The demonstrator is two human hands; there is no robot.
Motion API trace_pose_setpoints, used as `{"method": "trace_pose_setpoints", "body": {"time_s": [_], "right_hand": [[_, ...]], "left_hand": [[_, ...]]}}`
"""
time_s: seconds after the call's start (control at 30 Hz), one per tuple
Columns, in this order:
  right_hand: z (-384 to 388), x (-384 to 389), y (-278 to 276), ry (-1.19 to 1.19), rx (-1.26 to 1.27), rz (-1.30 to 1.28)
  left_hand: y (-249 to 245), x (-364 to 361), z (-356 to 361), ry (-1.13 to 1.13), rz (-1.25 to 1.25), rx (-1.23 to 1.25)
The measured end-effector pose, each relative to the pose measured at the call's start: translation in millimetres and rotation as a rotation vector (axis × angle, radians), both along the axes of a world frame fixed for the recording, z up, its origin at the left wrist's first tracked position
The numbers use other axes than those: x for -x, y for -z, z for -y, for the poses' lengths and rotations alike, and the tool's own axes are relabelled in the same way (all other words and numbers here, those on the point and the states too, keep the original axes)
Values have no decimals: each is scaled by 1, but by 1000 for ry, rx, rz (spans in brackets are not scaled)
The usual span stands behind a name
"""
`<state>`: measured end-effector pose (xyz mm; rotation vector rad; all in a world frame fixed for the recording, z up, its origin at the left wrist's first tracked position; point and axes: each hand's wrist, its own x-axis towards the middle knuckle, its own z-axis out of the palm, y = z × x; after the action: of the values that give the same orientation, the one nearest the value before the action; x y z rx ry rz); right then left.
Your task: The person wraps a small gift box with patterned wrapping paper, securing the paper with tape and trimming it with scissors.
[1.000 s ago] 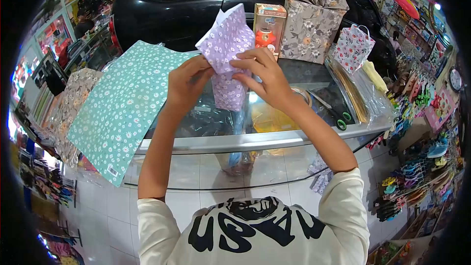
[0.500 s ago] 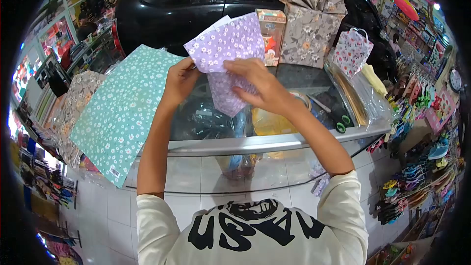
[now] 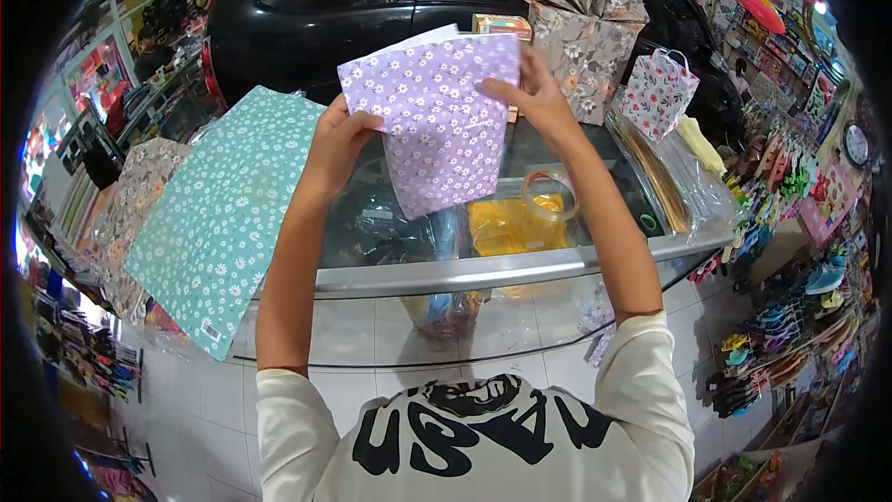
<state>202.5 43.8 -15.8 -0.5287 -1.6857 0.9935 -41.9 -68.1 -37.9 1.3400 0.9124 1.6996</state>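
Purple wrapping paper (image 3: 437,121) printed with white daisies is held up above the counter, folded, with a pale edge showing along its top. My left hand (image 3: 336,141) pinches its left side, thumb in front. At the upper right edge, my right hand (image 3: 541,98) grips the paper between thumb and fingers; some of those fingers are hidden behind it. Below my right hand, a roll of clear tape (image 3: 550,197) lies on the glass counter (image 3: 372,256). Left of my left hand is a green daisy-printed sheet (image 3: 228,214).
At the back stand a grey flowered fan-topped package (image 3: 585,46) and a partly hidden box (image 3: 502,25). A small flowered bag (image 3: 662,93), plastic sleeves (image 3: 692,191) and green-handled scissors (image 3: 648,221) are at the right. A black car (image 3: 344,14) is behind the counter.
The purple paper now faces me more broadly, opened out flatter. My right hand has moved from its front face up to its right edge. The tape roll has come into fuller view.
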Motion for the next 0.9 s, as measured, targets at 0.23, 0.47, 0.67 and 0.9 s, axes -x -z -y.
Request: {"method": "trace_pose_setpoints", "body": {"time_s": [0.23,0.47,0.67,0.9], "right_hand": [[6,-11,14,-243,73,29],[-4,-18,4,-216,41,210],[-10,-20,2,-317,-270,258],[12,-38,-3,-206,-737,473]], "left_hand": [[16,31,-23,48,-118,-112],[-4,42,-22,-78,-574,-181],[-18,40,-25,-112,-764,-156],[-25,41,-2,17,-1075,-370]]}}
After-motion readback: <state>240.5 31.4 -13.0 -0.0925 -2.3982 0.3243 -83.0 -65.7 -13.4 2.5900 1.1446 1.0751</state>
